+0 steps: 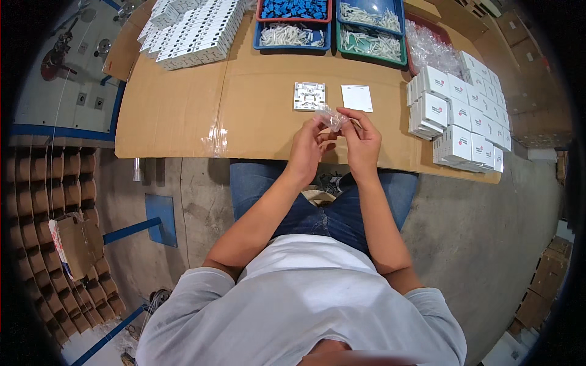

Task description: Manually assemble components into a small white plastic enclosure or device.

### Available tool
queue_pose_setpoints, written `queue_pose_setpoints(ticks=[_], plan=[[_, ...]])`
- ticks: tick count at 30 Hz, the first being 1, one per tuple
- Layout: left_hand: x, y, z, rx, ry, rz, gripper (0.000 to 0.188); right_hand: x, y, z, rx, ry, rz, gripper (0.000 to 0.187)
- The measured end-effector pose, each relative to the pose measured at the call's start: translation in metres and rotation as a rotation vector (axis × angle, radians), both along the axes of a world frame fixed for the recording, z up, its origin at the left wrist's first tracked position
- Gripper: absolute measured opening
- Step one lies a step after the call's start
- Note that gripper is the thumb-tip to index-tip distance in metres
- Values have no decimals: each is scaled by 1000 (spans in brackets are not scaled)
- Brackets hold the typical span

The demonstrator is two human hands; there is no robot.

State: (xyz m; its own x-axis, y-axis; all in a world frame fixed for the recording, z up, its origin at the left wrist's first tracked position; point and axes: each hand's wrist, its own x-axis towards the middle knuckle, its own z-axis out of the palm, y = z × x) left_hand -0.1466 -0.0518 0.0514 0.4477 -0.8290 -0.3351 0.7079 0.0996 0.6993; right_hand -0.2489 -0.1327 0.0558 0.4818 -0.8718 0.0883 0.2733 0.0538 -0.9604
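Between my two hands, just above the front of the cardboard-covered table, is a small clear plastic bag. The fingers of my left hand pinch its left side. My right hand grips the bag from the right with thumb and fingertips. What the bag contains is too small to make out. Right beyond my left fingertips lies a square white frame with its inner fittings showing. Beside it, past my right hand, a flat white square plate rests on the cardboard.
Stacked white boxes stand at the right, near a tray of clear bags. Blue trays of white plugs and a red-rimmed tray of blue pieces line the back. White units fill the back left of the cardboard tabletop.
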Motion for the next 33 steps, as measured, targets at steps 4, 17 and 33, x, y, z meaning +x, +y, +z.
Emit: queue_pose_setpoints(ticks=[4,17,33], plan=[[4,0,-5,20,-33,39,19,-2,-1,-6,16,-6,76,24],[8,4,-17,36,-200,108,24,-8,-9,-11,209,-1,43,18],[30,12,5,48,-1690,17,58,-18,-12,-18,-175,197,163,23]])
